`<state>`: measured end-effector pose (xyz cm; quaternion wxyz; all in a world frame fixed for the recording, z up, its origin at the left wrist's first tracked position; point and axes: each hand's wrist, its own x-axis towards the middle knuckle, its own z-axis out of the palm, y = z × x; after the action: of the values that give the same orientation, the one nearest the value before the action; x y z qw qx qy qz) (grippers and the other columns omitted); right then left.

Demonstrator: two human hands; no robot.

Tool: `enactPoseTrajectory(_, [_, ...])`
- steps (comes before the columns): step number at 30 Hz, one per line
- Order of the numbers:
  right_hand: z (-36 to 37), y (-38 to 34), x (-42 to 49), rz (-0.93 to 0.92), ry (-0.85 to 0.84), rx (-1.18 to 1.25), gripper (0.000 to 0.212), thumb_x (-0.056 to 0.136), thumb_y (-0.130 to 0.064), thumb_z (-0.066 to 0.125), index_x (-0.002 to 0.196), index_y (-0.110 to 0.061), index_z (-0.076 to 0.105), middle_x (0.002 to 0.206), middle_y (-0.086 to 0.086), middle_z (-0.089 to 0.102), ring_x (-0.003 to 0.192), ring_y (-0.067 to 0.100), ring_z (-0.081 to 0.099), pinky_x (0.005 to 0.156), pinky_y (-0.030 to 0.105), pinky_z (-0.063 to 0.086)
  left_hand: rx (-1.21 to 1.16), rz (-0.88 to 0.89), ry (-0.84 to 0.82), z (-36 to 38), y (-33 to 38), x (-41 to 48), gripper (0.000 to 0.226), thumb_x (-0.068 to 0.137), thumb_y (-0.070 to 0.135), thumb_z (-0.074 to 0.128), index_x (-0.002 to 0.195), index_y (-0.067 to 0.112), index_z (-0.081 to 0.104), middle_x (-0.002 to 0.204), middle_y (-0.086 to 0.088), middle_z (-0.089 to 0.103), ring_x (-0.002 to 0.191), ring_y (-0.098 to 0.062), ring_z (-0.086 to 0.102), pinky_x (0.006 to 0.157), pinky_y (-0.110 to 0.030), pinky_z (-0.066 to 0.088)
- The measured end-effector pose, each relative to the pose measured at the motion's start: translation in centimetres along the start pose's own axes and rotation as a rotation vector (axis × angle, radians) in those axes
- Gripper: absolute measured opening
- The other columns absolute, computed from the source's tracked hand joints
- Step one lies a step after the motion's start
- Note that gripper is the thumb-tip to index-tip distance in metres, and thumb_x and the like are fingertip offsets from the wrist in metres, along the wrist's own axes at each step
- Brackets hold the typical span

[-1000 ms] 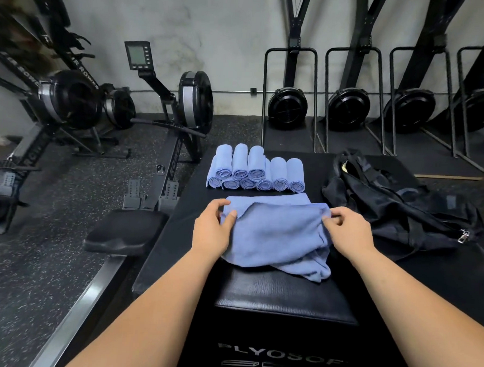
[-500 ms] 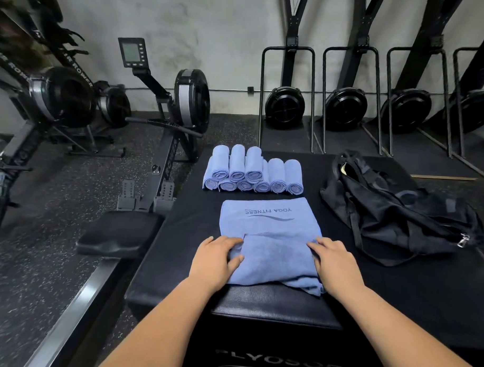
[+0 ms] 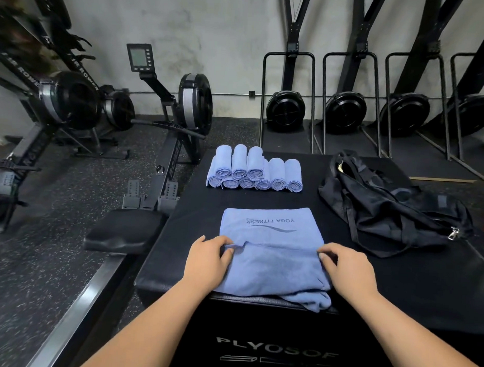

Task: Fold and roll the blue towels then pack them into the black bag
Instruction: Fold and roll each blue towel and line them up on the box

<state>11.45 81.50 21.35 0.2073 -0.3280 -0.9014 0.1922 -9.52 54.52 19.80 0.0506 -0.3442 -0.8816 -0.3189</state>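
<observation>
A blue towel (image 3: pixel 271 250) printed "YOGA FITNESS" lies spread on the black padded box (image 3: pixel 396 293), its near half doubled over and one corner hanging off the front edge. My left hand (image 3: pixel 209 260) pinches the left end of the folded edge. My right hand (image 3: pixel 345 265) pinches the right end. Several rolled blue towels (image 3: pixel 254 170) are stacked in two layers at the far side of the box. The black bag (image 3: pixel 391 207) lies slumped to the right, its opening toward the rolls.
A rowing machine (image 3: pixel 159 153) with a padded seat (image 3: pixel 124 230) stands close against the box's left side. More rowers sit at far left. Upright black machines (image 3: pixel 345 110) line the back wall. The floor is speckled rubber.
Both hands drew the towel's upper layer toward me, from its far edge to the middle, uncovering the printed half. They now pinch the fold line.
</observation>
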Motion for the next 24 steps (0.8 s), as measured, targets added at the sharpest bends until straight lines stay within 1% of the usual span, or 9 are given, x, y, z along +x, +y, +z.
enactPoseTrajectory(2, [-0.2,0.0,1.1,0.092,0.011,0.166,0.025,0.091,-0.021,0.068,0.103,-0.042,0.070,0.083,-0.016,0.073,0.083,0.017,0.067,0.075,0.035,0.051,-0.026,-0.035,0.009,-0.3,0.2,0.8,0.012,0.098,0.034,0.065,0.088,0.028,0.069,0.075,0.013,0.062,0.073,-0.017,0.054,0.087,-0.036,0.045])
enactPoseTrajectory(3, [-0.3,-0.1,1.8,0.140,0.011,0.252,0.031,0.090,-0.016,0.063,0.106,-0.042,0.068,0.079,-0.014,0.072,0.081,0.015,0.066,0.073,0.034,0.049,-0.041,-0.078,0.005,-0.5,0.3,1.3,0.015,0.099,0.036,0.065,0.087,0.027,0.068,0.081,0.013,0.063,0.080,-0.018,0.056,0.081,-0.036,0.046])
enactPoseTrajectory(5, [-0.5,0.1,3.2,0.214,0.003,0.349,0.036,0.090,-0.009,0.056,0.111,-0.037,0.066,0.077,-0.009,0.072,0.080,0.014,0.064,0.072,0.032,0.043,-0.057,-0.159,0.007,-0.8,0.1,2.4,0.023,0.100,0.039,0.061,0.084,0.025,0.069,0.089,0.009,0.063,0.089,-0.021,0.058,0.079,-0.038,0.048])
enactPoseTrajectory(8, [-0.7,0.5,5.7,0.246,-0.041,0.357,0.026,0.092,-0.010,0.061,0.102,-0.029,0.075,0.085,-0.008,0.075,0.089,0.017,0.065,0.073,0.028,0.041,-0.116,-0.229,0.000,-1.0,-0.3,4.4,0.031,0.103,0.035,0.058,0.078,0.020,0.069,0.085,0.002,0.066,0.087,-0.024,0.061,0.072,-0.036,0.045])
enactPoseTrajectory(11, [-0.5,0.7,7.7,0.244,-0.055,0.399,0.014,0.092,-0.016,0.074,0.091,-0.028,0.078,0.078,-0.011,0.076,0.085,0.011,0.069,0.076,0.027,0.048,-0.260,-0.307,0.004,-1.3,0.1,6.1,0.013,0.100,0.027,0.065,0.094,0.026,0.077,0.083,0.007,0.073,0.081,-0.011,0.065,0.069,-0.024,0.046])
enactPoseTrajectory(14, [-0.3,0.7,9.7,0.211,-0.037,0.383,0.007,0.091,-0.018,0.077,0.095,-0.023,0.077,0.076,-0.008,0.076,0.082,0.009,0.068,0.076,0.023,0.046,-0.280,-0.331,0.026,-1.3,0.0,7.7,0.006,0.097,0.027,0.070,0.094,0.029,0.075,0.075,0.008,0.069,0.072,-0.003,0.061,0.063,-0.018,0.040])
enactPoseTrajectory(17, [0.3,0.3,11.6,0.198,-0.036,0.327,0.002,0.091,-0.021,0.076,0.090,-0.023,0.077,0.080,-0.010,0.077,0.084,0.011,0.068,0.075,0.027,0.043,-0.250,-0.336,0.020,-1.0,-0.5,9.4,0.009,0.097,0.031,0.071,0.090,0.028,0.075,0.074,0.007,0.069,0.070,-0.003,0.061,0.061,-0.021,0.041])
enactPoseTrajectory(19, [0.9,0.0,12.9,0.214,-0.054,0.317,0.005,0.090,-0.020,0.077,0.087,-0.023,0.077,0.080,-0.011,0.077,0.082,0.008,0.069,0.072,0.024,0.044,-0.242,-0.337,0.014,-0.6,-0.8,10.7,0.012,0.099,0.033,0.070,0.089,0.028,0.076,0.077,0.010,0.071,0.074,-0.002,0.063,0.062,-0.020,0.042])
enactPoseTrajectory(24, [3.0,-0.4,15.5,0.249,-0.058,0.336,0.007,0.089,-0.021,0.078,0.085,-0.026,0.077,0.076,-0.009,0.075,0.079,0.008,0.069,0.070,0.022,0.045,-0.226,-0.353,0.043,1.0,-1.9,13.3,0.015,0.100,0.033,0.067,0.089,0.028,0.075,0.083,0.015,0.073,0.085,-0.013,0.068,0.075,-0.031,0.051])
